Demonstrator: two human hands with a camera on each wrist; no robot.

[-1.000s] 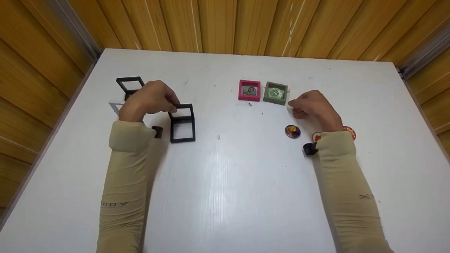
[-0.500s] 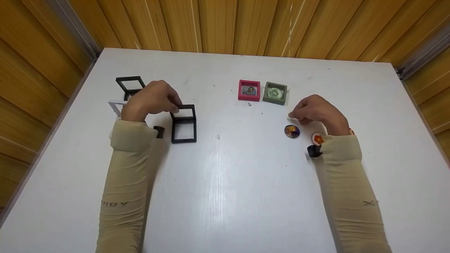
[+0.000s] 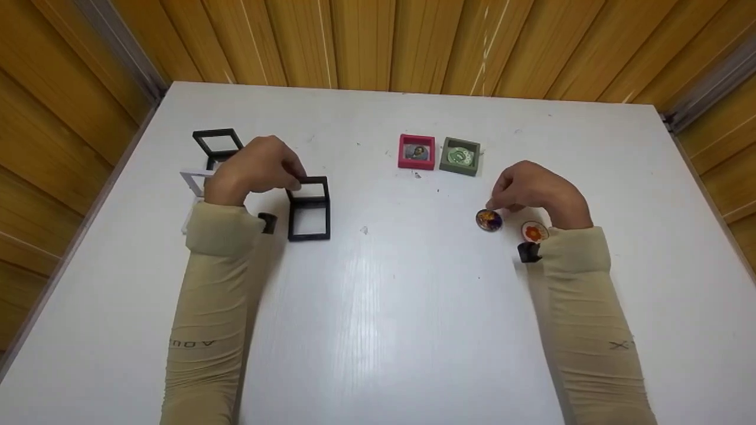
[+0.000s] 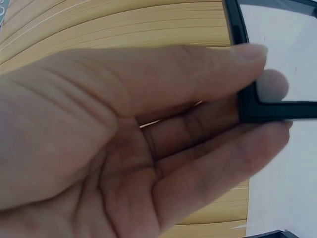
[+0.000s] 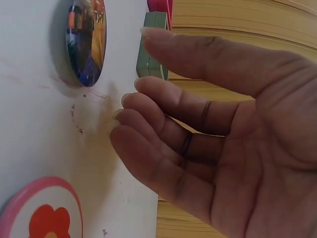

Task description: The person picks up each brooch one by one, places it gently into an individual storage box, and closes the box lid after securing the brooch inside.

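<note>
On the tabletop point(image 3: 378, 330), a black frame point(image 3: 309, 202) is pinched by the left hand point(image 3: 255, 165). Near a purple-and-gold badge point(image 3: 489, 221), the right hand point(image 3: 540, 192) is held, fingers point(image 5: 143, 153) relaxed

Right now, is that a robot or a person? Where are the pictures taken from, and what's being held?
It's a person; there's no robot. The wide picture is taken from the person's head, looking down; the two close-ups are taken from the wrists. The left hand pinches an open black frame. The right hand is near a dark badge, holding nothing. Also on the white table: a flower badge, a pink box, a green box, a white frame and a second black frame.
</note>
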